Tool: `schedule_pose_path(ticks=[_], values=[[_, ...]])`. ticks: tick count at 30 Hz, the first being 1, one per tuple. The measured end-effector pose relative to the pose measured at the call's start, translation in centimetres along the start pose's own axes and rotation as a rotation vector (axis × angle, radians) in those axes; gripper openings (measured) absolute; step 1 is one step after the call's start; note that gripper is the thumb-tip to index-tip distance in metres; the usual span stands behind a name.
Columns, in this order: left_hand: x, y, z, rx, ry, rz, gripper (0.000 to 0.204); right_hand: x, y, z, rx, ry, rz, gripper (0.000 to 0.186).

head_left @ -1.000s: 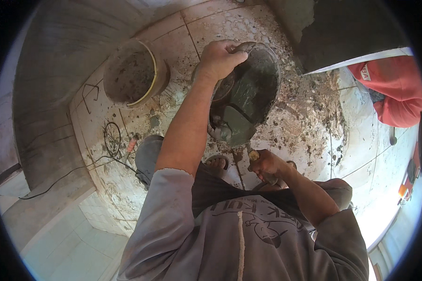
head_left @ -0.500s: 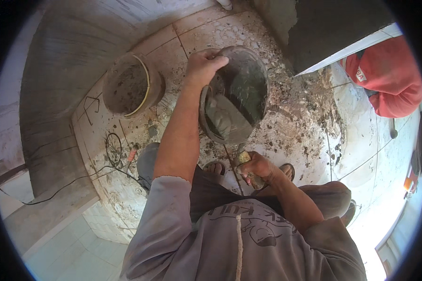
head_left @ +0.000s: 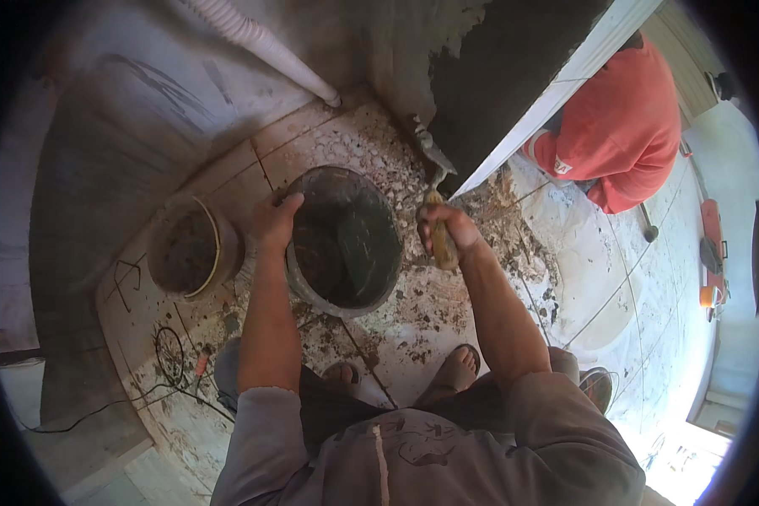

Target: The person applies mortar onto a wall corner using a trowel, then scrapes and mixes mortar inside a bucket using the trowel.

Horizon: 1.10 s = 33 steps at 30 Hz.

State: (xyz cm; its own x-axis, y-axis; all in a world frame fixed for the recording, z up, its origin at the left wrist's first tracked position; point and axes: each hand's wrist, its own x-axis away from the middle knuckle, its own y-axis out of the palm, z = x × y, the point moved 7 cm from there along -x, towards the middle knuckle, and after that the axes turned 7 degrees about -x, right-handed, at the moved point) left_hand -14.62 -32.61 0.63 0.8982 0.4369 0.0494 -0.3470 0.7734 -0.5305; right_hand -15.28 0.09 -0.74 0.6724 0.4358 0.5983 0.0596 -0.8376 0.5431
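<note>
My left hand point(head_left: 277, 221) grips the left rim of a dark, mortar-stained bucket point(head_left: 369, 240), thumb over the edge. The bucket stands on the dirty floor in front of my feet, its inside dark and wet. To the right of it, my right hand point(head_left: 447, 232) is closed round the wooden handle of a trowel point(head_left: 435, 156). Its blade points away from me, carries grey mortar, and is close to the dark freshly plastered wall face point(head_left: 506, 80). From this angle I cannot tell whether the blade touches that wall.
A second bucket point(head_left: 218, 244) with a pale rim stands at the left. Near it lie a bent metal rod point(head_left: 126, 282), a black cable point(head_left: 101, 413) and an orange-handled tool point(head_left: 202, 363). A ribbed pipe point(head_left: 270, 51) runs along the back wall. A person in red point(head_left: 620, 118) crouches behind the wall edge.
The trowel has risen from low beside my knees to the plastered wall, now with mortar on its blade. The tilted bucket is more upright, with my left hand still on its rim.
</note>
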Motion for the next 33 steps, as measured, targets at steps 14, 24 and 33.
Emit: schedule_pose_path(ticks=[14, 24, 33], values=[[2.5, -0.6, 4.4, -0.012, -0.086, -0.014, 0.038, 1.8, 6.0, -17.2, -0.381, -0.181, -0.368, 0.035], [3.4, -1.1, 5.1, -0.026, -0.076, -0.021, 0.039, 15.7, 14.1, -22.2, -0.022, -0.515, -0.44, 0.026], [2.5, -2.7, 1.0, -0.072, 0.087, 0.022, 0.044, 7.9, 5.8, -4.4, 0.775, -0.224, 0.086, 0.028]])
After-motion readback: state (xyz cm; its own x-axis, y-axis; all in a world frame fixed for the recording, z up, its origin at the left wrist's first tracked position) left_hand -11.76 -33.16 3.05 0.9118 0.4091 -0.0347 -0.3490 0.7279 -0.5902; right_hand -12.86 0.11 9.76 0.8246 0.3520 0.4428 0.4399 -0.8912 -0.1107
